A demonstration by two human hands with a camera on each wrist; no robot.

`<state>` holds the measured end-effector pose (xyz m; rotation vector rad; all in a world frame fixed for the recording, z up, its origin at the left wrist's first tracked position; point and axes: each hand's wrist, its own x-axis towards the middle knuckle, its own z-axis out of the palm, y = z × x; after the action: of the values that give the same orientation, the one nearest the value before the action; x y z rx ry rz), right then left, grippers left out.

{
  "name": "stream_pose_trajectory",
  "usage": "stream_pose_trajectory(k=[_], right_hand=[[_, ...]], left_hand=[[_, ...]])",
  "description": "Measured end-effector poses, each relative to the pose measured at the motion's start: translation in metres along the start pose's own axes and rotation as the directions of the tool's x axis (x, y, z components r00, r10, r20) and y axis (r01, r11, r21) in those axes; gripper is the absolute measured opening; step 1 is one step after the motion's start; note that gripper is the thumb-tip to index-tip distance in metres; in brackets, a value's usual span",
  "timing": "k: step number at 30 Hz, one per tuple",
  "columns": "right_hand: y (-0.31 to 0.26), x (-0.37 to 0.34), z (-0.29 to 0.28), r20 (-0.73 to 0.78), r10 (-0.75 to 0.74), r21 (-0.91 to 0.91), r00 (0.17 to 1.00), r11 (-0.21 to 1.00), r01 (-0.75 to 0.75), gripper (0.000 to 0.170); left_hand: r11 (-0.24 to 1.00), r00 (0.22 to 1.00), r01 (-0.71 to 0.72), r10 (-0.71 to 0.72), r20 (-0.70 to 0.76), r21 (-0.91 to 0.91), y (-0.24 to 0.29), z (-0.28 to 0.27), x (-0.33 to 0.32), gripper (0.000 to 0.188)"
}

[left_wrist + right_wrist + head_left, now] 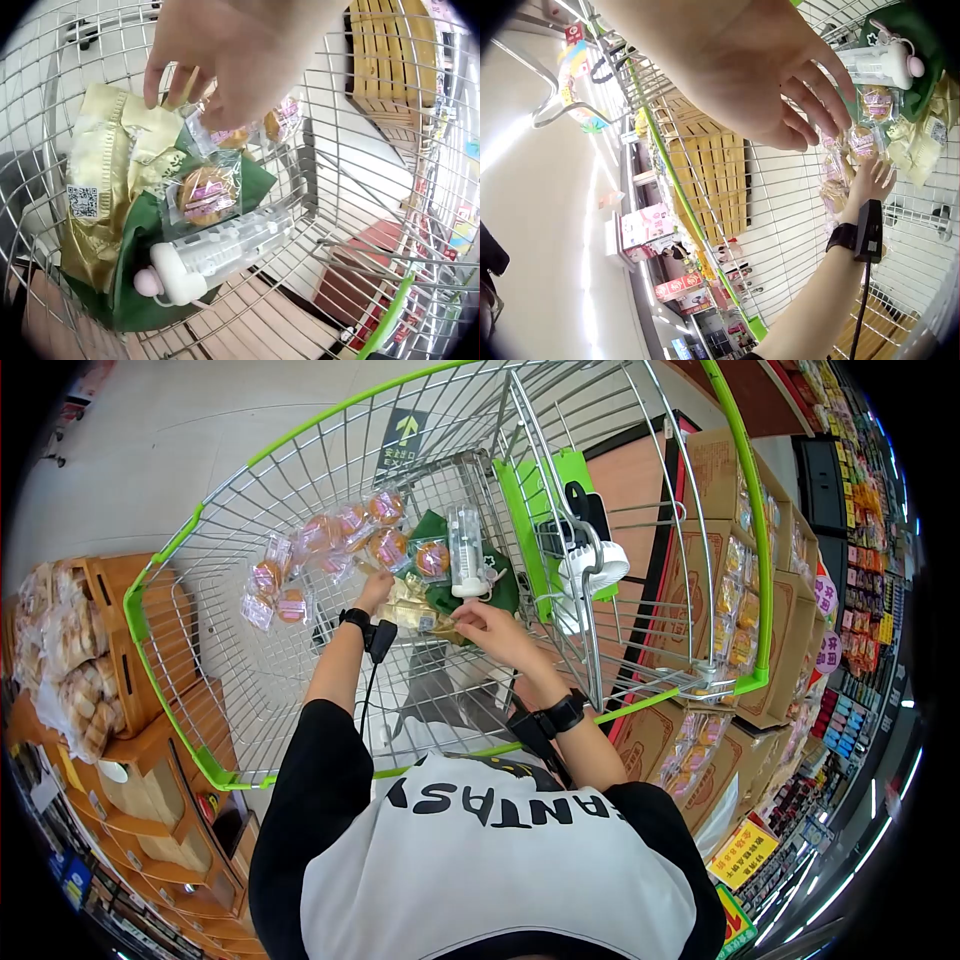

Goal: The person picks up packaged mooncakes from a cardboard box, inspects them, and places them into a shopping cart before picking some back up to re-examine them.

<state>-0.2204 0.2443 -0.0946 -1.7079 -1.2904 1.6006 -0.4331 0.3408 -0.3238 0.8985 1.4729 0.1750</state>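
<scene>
Your left hand (374, 594) is found inside the shopping cart (182, 535), its fingers parted and slightly bent with nothing seen in their hold; whether they touch the wrapped buns (319, 533) beside them cannot be told. Your right hand (497, 638) has its fingers loosely curved, gripping nothing, near the gold bag (408, 612) and the clear bottle (466, 550). All these goods lie in the cart: most buns are grouped to the left of and beyond your left hand, one rests on green fabric (127, 304) between gold bag and bottle, and the bottle's white lid points toward you
</scene>
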Motion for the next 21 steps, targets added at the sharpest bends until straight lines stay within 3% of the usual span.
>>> stream_pose_trajectory(k=[6, 8, 9, 14, 17, 21], right_hand=[[0.002, 0.002, -0.001, -0.006, 0.012, 0.026, 1.0, 1.0, -0.012, 0.022], [0.0, 0.002, 0.0, -0.002, 0.024, -0.003, 1.0, 1.0, -0.024, 0.022], [-0.001, 0.002, 0.0, -0.005, 0.025, -0.002, 1.0, 1.0, -0.025, 0.022], [-0.001, 0.003, 0.001, -0.006, 0.039, -0.001, 0.999, 0.999, -0.039, 0.021], [0.008, 0.007, 0.002, -0.004, 0.018, -0.013, 1.0, 1.0, -0.018, 0.021], [0.008, 0.008, -0.001, 0.02, 0.026, 0.029, 0.999, 0.999, -0.026, 0.021]], left_hand=[[0.993, 0.996, -0.078, 0.073, 0.06, 0.093, -0.012, 0.007, 0.016, 0.037], [0.992, 0.981, 0.109, -0.117, 0.156, 0.062, 0.001, 0.005, 0.006, 0.044], [0.992, 0.981, 0.108, -0.117, 0.158, 0.064, -0.004, 0.005, 0.009, 0.044], [0.949, 0.987, 0.125, -0.091, 0.13, -0.29, 0.0, 0.001, -0.002, 0.034], [0.948, 0.987, 0.123, -0.086, 0.136, -0.294, 0.017, -0.003, -0.01, 0.029], [0.966, 0.983, 0.044, 0.002, 0.182, -0.253, 0.039, -0.01, -0.031, 0.035]])
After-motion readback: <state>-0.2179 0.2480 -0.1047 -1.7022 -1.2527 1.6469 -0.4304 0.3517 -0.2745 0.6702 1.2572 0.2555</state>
